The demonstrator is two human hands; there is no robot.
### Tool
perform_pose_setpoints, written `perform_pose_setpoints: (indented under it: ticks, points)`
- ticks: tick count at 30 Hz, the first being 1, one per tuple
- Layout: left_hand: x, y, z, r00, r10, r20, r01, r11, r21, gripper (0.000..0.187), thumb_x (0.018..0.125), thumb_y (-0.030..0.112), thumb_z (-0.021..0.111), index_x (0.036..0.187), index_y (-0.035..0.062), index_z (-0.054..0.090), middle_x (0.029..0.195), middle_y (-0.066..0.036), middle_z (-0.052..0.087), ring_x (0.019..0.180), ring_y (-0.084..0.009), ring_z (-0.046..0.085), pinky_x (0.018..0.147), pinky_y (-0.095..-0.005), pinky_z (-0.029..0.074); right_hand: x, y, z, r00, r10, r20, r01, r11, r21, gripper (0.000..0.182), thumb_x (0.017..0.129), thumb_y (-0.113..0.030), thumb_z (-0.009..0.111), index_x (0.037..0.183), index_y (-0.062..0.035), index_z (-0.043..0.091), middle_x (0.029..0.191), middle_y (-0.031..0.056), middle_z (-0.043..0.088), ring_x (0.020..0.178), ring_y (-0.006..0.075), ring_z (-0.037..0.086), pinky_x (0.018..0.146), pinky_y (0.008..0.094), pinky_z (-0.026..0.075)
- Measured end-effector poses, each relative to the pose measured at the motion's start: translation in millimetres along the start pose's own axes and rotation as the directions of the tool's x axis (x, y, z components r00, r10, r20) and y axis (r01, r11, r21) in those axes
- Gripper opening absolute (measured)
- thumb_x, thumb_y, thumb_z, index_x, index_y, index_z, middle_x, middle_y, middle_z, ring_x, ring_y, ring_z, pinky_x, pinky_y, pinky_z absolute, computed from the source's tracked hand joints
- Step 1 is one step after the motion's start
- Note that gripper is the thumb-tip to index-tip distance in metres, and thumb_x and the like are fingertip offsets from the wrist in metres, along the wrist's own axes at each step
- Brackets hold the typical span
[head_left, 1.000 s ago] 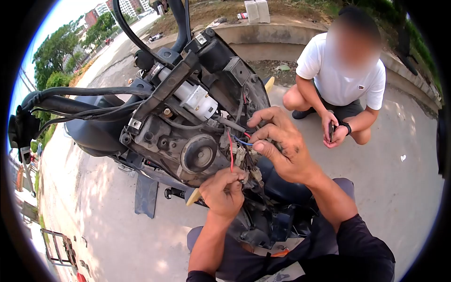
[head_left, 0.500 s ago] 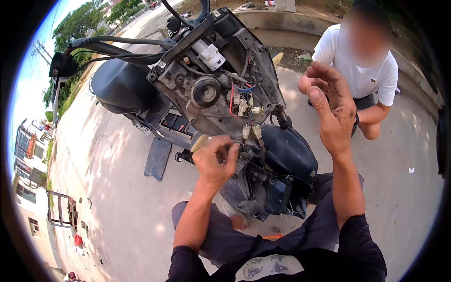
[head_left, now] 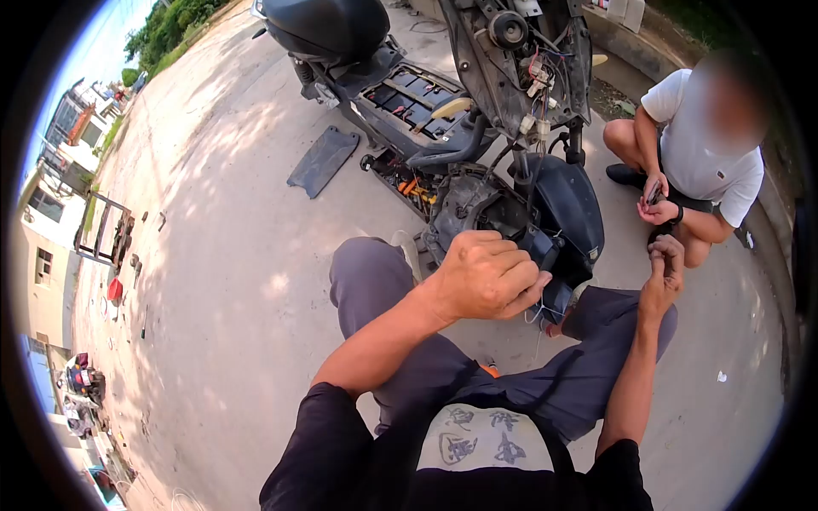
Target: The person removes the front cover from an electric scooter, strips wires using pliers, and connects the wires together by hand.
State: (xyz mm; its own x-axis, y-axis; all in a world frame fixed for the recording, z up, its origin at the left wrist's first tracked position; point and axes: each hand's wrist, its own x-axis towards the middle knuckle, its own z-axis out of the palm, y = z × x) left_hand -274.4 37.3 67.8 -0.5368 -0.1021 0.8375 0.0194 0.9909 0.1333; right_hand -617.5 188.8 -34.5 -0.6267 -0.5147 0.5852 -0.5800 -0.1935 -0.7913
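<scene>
In the head view, your left hand (head_left: 490, 277) is closed, thumb against fingers, your right hand (head_left: 663, 274) is curled, its grip impossible to tell, and the partly stripped scooter (head_left: 464, 209) stands just beyond them, near a crouching person (head_left: 703, 162).

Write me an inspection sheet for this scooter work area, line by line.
Surface: pale concrete ground, dry-looking, patchy shade.
Job's things: scooter with its front internals exposed; pale connectors at the front.
Clutter: dark panel lying beside the scooter; red item and small scattered objects off to the left.
Hands: left hand curled, right hand with fingers drawn together; whether either holds something is unclear.
Cables: thin wires exposed at the scooter's front.
Surroundings: crouching person close by on the right; curb behind.
Spilled liquid: nothing seen.
</scene>
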Motion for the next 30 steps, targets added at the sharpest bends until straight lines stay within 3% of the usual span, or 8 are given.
perform_pose_setpoints:
  ticks: [2, 7, 8, 10, 16, 17, 19, 30]
  points:
    - [-15.7, 15.3, 10.6, 1.000, -0.028, -0.014, 0.028, 0.999, -0.022, 0.040, 0.082, 0.012, 0.083, 0.065, 0.0121, 0.047, 0.059, -0.001, 0.051, 0.048, -0.0205, 0.049, 0.048, -0.0348, 0.038, 2.6, -14.5, 12.3, 0.998, -0.059, 0.017, 0.058, 0.997, 0.052, 0.015, 0.099, 0.006, 0.055, 0.091, -0.0006, 0.066, 0.116, 0.0074, 0.064, 0.102, 0.0139, 0.062, 0.091, 0.0286, 0.053]
    - [-111.6, 13.0, 43.1, 0.960, -0.234, 0.151, 0.225, 0.971, 0.076, 0.039, 0.085, 0.014, 0.083, 0.061, 0.0139, 0.051, 0.057, -0.002, 0.053, 0.050, -0.0211, 0.057, 0.049, -0.0366, 0.045, -24.3, 5.8, 72.3, 0.994, -0.027, 0.104, 0.024, 0.999, 0.030, 0.012, 0.101, 0.004, 0.056, 0.098, -0.0014, 0.067, 0.118, 0.0082, 0.063, 0.101, 0.0152, 0.061, 0.090, 0.0292, 0.051]
    - [-117.5, 15.5, 36.8, 0.940, -0.209, 0.270, 0.190, 0.977, 0.096, 0.027, 0.086, 0.016, 0.081, 0.070, 0.0114, 0.060, 0.061, -0.001, 0.060, 0.055, -0.0187, 0.065, 0.053, -0.0334, 0.049, -17.9, 1.6, 88.3, 0.997, 0.008, 0.080, -0.017, 0.993, 0.118, 0.010, 0.102, 0.002, 0.057, 0.100, -0.0015, 0.067, 0.118, 0.0085, 0.062, 0.101, 0.0152, 0.061, 0.090, 0.0292, 0.051]
    - [-103.8, 18.1, 30.5, 0.928, -0.252, 0.275, 0.261, 0.965, 0.005, 0.028, 0.087, 0.016, 0.080, 0.070, 0.0111, 0.058, 0.062, -0.001, 0.060, 0.056, -0.0186, 0.066, 0.054, -0.0336, 0.050, -27.9, -22.8, 105.4, 0.983, 0.162, 0.087, -0.180, 0.943, 0.281, 0.008, 0.103, 0.000, 0.060, 0.104, -0.0018, 0.067, 0.120, 0.0092, 0.061, 0.101, 0.0152, 0.061, 0.091, 0.0291, 0.050]
    - [-95.2, 21.6, 39.0, 0.899, -0.265, 0.349, 0.331, 0.932, -0.145, 0.029, 0.085, 0.021, 0.084, 0.076, 0.0116, 0.058, 0.070, -0.001, 0.061, 0.059, -0.0164, 0.062, 0.052, -0.0307, 0.045, -34.1, -31.1, 93.5, 0.971, -0.120, 0.206, 0.143, 0.985, -0.100, 0.008, 0.102, -0.009, 0.071, 0.103, -0.0010, 0.071, 0.108, 0.0132, 0.064, 0.098, 0.0228, 0.062, 0.087, 0.0342, 0.052]
    - [-92.4, 16.2, 37.6, 0.898, -0.261, 0.354, 0.330, 0.932, -0.151, 0.029, 0.085, 0.021, 0.084, 0.077, 0.0115, 0.058, 0.070, -0.001, 0.062, 0.059, -0.0165, 0.062, 0.052, -0.0306, 0.045, -32.1, -33.2, 90.3, 0.974, -0.119, 0.192, 0.149, 0.978, -0.149, 0.009, 0.101, -0.010, 0.072, 0.099, -0.0020, 0.073, 0.101, 0.0136, 0.065, 0.094, 0.0239, 0.063, 0.084, 0.0359, 0.053]
    - [-87.2, 3.9, 34.9, 0.896, -0.253, 0.364, 0.327, 0.932, -0.155, 0.028, 0.086, 0.022, 0.083, 0.078, 0.0114, 0.058, 0.072, -0.001, 0.063, 0.060, -0.0166, 0.062, 0.053, -0.0306, 0.045, -30.4, -28.5, 76.5, 0.971, -0.073, 0.227, 0.116, 0.977, -0.181, 0.012, 0.104, -0.009, 0.065, 0.101, 0.0021, 0.069, 0.113, 0.0142, 0.062, 0.102, 0.0238, 0.060, 0.090, 0.0362, 0.051]
    - [-99.8, -74.8, 21.6, 0.841, -0.018, 0.540, 0.193, 0.944, -0.268, 0.025, 0.088, 0.020, 0.075, 0.074, 0.0094, 0.057, 0.069, -0.004, 0.063, 0.065, -0.0205, 0.067, 0.059, -0.0350, 0.052, -83.5, -101.2, 70.2, 0.965, -0.002, -0.264, -0.036, 0.990, -0.139, 0.024, 0.112, -0.014, 0.051, 0.103, 0.0039, 0.063, 0.121, 0.0160, 0.058, 0.108, 0.0261, 0.055, 0.098, 0.0412, 0.046]
